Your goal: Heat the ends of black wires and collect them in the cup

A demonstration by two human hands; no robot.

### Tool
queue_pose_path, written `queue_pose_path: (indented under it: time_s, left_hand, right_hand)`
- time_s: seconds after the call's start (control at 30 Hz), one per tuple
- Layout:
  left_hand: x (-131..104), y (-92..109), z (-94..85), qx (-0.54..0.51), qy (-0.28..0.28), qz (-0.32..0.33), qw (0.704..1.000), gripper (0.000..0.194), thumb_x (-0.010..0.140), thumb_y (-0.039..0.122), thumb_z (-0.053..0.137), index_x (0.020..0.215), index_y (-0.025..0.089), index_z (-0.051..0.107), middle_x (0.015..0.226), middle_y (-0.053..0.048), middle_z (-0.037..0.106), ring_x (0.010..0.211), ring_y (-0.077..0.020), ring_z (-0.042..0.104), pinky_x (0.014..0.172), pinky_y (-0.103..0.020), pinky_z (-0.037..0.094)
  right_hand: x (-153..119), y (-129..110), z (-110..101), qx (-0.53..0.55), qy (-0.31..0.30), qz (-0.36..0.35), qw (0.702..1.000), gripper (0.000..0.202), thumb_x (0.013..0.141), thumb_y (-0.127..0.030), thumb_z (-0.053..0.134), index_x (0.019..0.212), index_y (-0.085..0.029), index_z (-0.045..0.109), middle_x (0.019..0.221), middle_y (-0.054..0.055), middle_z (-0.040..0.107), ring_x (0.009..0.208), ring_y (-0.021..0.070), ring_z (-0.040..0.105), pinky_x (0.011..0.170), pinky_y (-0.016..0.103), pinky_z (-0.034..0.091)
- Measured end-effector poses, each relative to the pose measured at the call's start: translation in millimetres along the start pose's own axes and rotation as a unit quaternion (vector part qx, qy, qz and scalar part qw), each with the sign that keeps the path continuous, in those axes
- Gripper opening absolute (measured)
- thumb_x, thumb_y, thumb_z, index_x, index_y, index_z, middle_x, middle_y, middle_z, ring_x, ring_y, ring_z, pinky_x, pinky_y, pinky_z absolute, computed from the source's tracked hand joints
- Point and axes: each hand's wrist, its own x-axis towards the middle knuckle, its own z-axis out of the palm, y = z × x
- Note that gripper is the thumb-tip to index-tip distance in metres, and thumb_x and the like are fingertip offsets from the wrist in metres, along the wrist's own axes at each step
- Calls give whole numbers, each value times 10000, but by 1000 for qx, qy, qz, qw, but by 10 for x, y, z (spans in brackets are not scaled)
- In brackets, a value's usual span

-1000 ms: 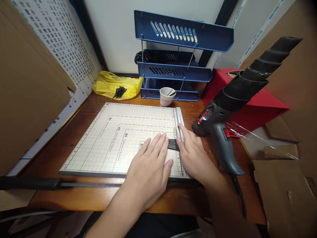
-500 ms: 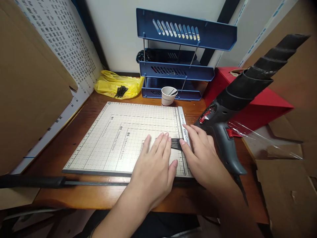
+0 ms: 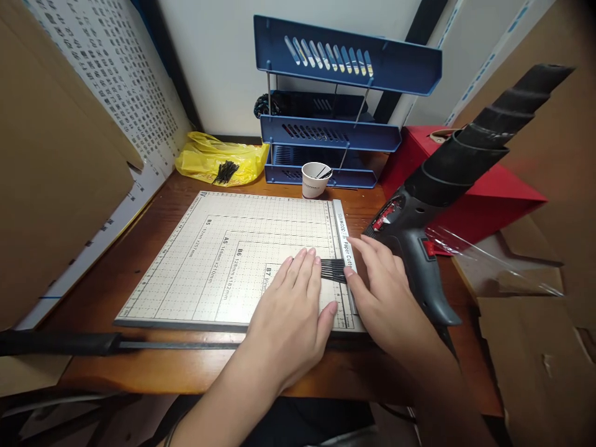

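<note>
My left hand [image 3: 291, 304] lies flat on the paper cutter [image 3: 186, 273], its fingers stretched out and covering one end of a row of thin black strips [image 3: 332, 269]. The strips lie side by side and point toward the pale ruled rail [image 3: 342, 226] at the cutter's right edge. My right hand [image 3: 384, 285] rests at that rail with thumb and fingers apart. Its thumb tip is at the right ends of the strips, and its fingers hide whatever lies beyond. The cutter's long blade arm with a black handle [image 3: 60, 343] lies along the front edge.
A black heat gun [image 3: 428, 248] stands close to my right hand, before a red box [image 3: 493, 192]. Behind the cutter are a paper cup [image 3: 315, 184] holding black strips, a blue tiered tray [image 3: 326, 130] and a yellow bag [image 3: 195, 158] with black pieces on it. Cardboard flanks both sides.
My right hand has shifted slightly right, its thumb now at the strip ends by the rail. The left fingers have drawn closer together. The view has moved a little.
</note>
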Motion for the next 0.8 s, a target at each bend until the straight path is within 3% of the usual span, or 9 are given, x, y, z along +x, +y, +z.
queue_pose_path:
  time_s: [0.23,0.33,0.47,0.6,0.8]
  left_hand:
    - [12,56,46,-6,6,2,1000,637,1066,403,274,1499,-36,435,1590,-229,362,1501,-327,326,1232,-458,331]
    - [36,67,60,-9,5,0,1000,636,1065,402,278,1504,-34,428,1593,-226,358,1503,-329,323,1234,-464,328]
    - [38,68,66,-13,11,0,1000,627,1063,391,284,1504,-33,426,1593,-222,363,1504,-328,323,1236,-467,327]
    - [24,68,65,-14,19,1,1000,614,1060,376,288,1492,-31,445,1589,-217,373,1503,-319,327,1237,-459,328]
    - [22,66,60,-19,14,-1,1000,616,1059,379,276,1490,-25,450,1590,-212,372,1503,-318,329,1230,-464,342]
  right_hand:
    - [2,32,-74,31,21,-17,999,346,949,-265,412,1248,-227,583,1372,86,553,1240,262,497,1090,505,385]
    - [6,50,-93,25,17,-13,999,354,941,-286,423,1255,-241,580,1418,75,527,1267,266,482,1101,516,377]
    - [-20,32,-46,0,-19,-11,1000,491,963,-367,416,1440,-254,441,1567,76,396,1424,278,357,1147,568,325]
    - [-24,-18,17,-30,-78,49,995,560,994,-405,348,1541,-296,303,1669,31,234,1506,279,240,1148,639,293]
    - [-20,-59,-9,-33,-109,44,993,615,998,-400,332,1592,-311,198,1690,-2,177,1537,245,177,1196,607,240]
